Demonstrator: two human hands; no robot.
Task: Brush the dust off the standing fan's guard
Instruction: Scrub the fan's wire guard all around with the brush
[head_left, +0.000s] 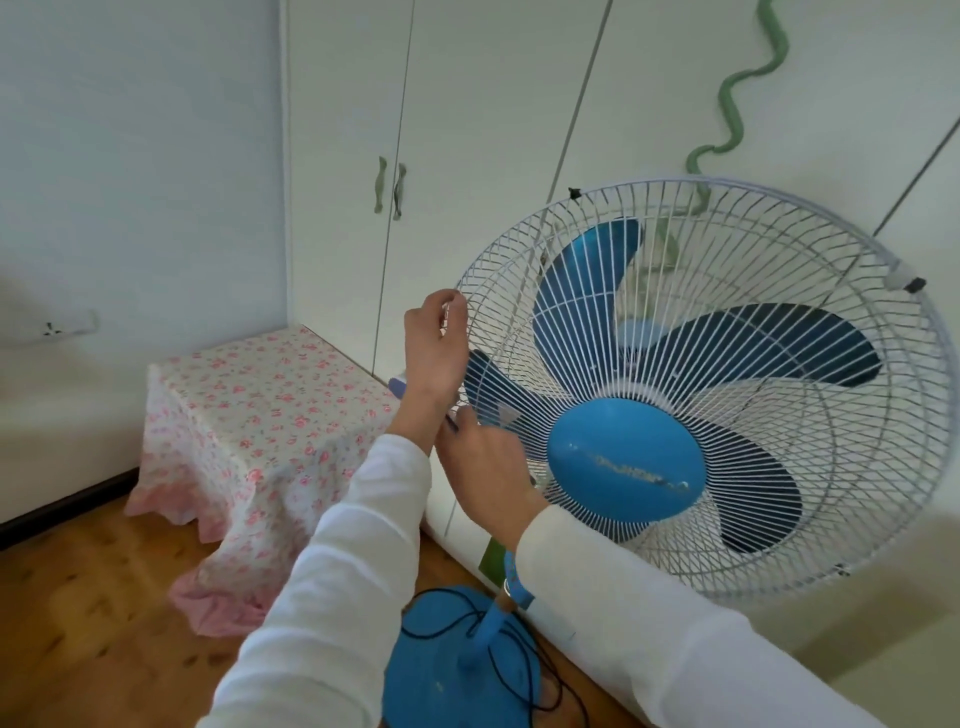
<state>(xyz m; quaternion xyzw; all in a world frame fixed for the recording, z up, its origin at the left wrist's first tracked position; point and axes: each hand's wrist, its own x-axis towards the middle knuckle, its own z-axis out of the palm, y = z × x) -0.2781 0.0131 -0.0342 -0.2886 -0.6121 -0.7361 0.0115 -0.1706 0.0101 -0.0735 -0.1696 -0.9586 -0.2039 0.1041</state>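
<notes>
The standing fan tilts toward me at the right, with a white wire guard (779, 270), blue blades behind it and a blue hub cap (626, 462). My left hand (434, 348) pinches the guard's left rim. Just below it, my right hand (485, 462) is closed on a thin brush (399, 388). The brush's pale lilac end sticks out behind my left wrist. Its other end lies against the lower left wires of the guard, and the hand hides most of it.
The fan's blue pole and round base (447, 680) stand on the wooden floor, with a black cord (524, 670) looped over the base. A low table under a floral cloth (249, 415) sits to the left. White wardrobe doors (467, 130) are close behind the fan.
</notes>
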